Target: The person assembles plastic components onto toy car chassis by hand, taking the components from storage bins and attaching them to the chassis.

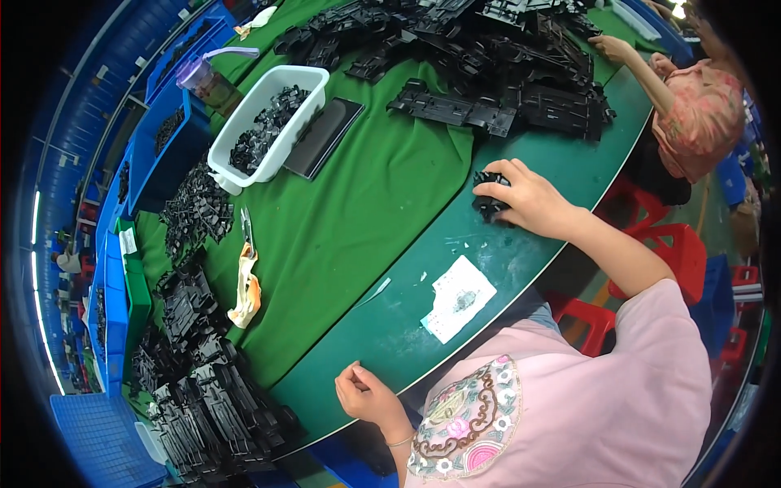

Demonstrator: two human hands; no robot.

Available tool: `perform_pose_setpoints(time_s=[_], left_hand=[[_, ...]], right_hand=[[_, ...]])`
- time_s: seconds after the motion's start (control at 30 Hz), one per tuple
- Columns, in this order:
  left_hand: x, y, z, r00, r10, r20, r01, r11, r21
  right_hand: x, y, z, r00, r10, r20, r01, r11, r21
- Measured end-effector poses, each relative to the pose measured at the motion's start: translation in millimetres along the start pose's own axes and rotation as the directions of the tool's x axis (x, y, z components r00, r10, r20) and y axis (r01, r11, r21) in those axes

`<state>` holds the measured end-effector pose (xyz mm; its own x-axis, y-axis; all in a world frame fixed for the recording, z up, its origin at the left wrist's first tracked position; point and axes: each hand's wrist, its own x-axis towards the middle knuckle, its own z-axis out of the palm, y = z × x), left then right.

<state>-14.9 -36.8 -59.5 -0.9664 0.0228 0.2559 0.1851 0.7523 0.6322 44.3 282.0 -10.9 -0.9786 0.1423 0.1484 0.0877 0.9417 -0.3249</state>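
Black plastic part (488, 199) lies on the green worktop (390, 211), with the right hand (529, 199) closed over it, fingers curled around its edges. Left hand (366, 394) rests near the worktop's front edge, loosely curled and apparently empty, though the view there is poor. Between the hands lies a white paper slip (458, 298), and a white bin (264, 122) of small black parts stands farther back

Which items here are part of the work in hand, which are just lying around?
In hand:
right hand resting on a small black plastic part
left hand, loosely curled at the table edge, holding nothing visible
pile of black plastic parts
white bin of small black pieces

Lying about:
white paper scrap
snips
purple-lidded bottle
blue crates
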Motion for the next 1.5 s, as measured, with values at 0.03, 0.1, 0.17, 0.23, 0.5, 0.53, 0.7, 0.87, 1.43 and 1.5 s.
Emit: perform_pose_setpoints(time_s=[0.03,0.1,0.17,0.23,0.5,0.53,0.7,0.87,1.43,1.5], left_hand=[[0,-1,1,1.0,0.0,-0.008,0.0,1.0,0.001],[0,-5,3,0.996,0.056,-0.063,-0.058,0.998,-0.03],[-1,-2,0,0.999,0.019,-0.042,-0.02,1.0,-0.012],[0,1,-1,1.0,-0.005,-0.005,0.005,1.0,-0.006],[1,4,3,1.0,-0.019,-0.021,0.019,1.0,-0.009],[1,3,2,1.0,-0.011,-0.019,0.011,1.0,-0.013],[0,4,1,0.999,-0.031,-0.034,0.03,0.999,-0.024],[-1,0,0,1.0,0.001,-0.022,-0.001,1.0,-0.007],[27,53,-11,0.808,0.111,0.579,0.407,0.606,-0.683],[33,67,-4,0.716,0.258,0.649,0.463,0.522,-0.717]], right_hand=[[0,-1,0,1.0,-0.011,-0.023,0.011,1.0,0.007],[-3,-3,-10,1.0,-0.008,-0.005,0.008,0.998,0.059],[-7,4,-15,1.0,-0.006,0.011,0.004,0.987,0.162],[-13,17,-14,0.987,0.122,-0.106,-0.077,0.933,0.351],[-4,11,33,0.891,0.378,-0.253,-0.217,0.842,0.493],[-3,7,36,0.898,0.36,-0.252,-0.194,0.84,0.507],[8,-3,23,0.916,0.271,-0.295,-0.065,0.828,0.558],[40,40,1,0.915,0.083,-0.394,-0.147,0.98,-0.135],[39,-20,-9,0.954,0.238,0.183,-0.137,-0.197,0.971],[37,-33,-9,0.969,0.139,0.205,-0.179,-0.185,0.966]])
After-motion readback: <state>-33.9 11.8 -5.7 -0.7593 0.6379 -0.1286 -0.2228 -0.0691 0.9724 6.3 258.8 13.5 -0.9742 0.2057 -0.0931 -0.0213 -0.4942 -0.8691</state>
